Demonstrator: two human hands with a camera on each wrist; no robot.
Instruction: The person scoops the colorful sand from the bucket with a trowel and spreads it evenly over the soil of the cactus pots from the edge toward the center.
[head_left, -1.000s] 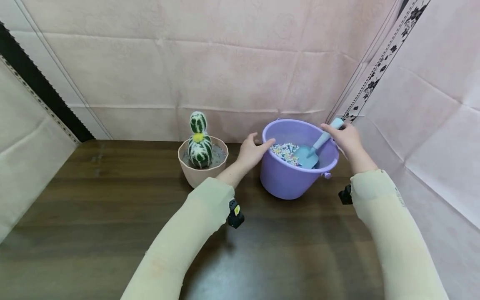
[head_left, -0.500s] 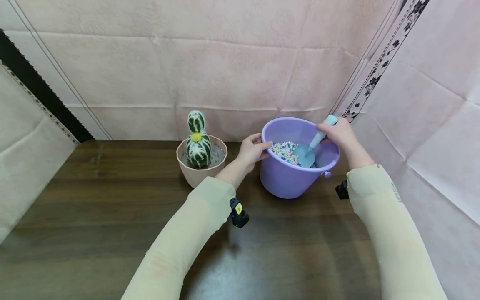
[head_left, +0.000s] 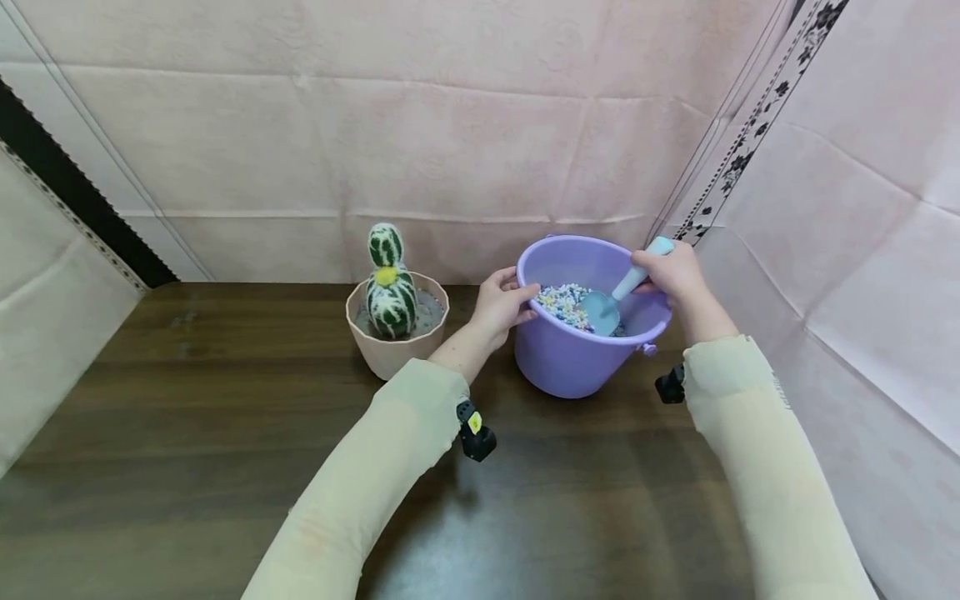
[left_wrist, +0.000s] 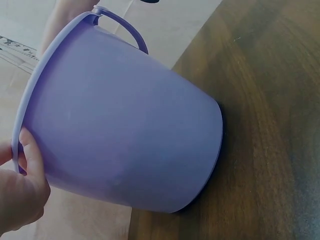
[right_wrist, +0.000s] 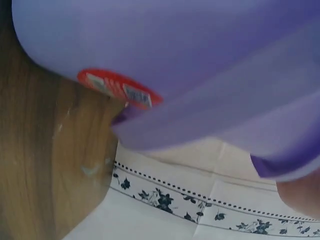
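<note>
A purple bucket point(head_left: 570, 367) stands on the wooden table, holding small multicoloured pellets point(head_left: 564, 303). My left hand point(head_left: 501, 310) pinches its left rim between thumb and fingers; the left wrist view shows the fingertips point(left_wrist: 33, 152) under the lip. At the right rim, my right hand point(head_left: 675, 271) grips the handle of a light blue scoop point(head_left: 603, 312), whose blade rests down among the pellets. In the right wrist view the bucket's side and carry handle point(right_wrist: 210, 107) fill most of the picture, and only a little of the hand shows at the edge.
Left of the bucket, a potted cactus point(head_left: 392, 302) with a yellow flower stands in a beige pot point(head_left: 393, 354). A cloth-covered wall point(head_left: 450, 150) rises behind both, and another at the right lies close to my right arm. Wooden tabletop point(head_left: 225, 433) extends in front.
My left fingers have closed onto the bucket's rim. The right hand and scoop have shifted slightly left, with the scoop's blade moving a little through the pellets.
</note>
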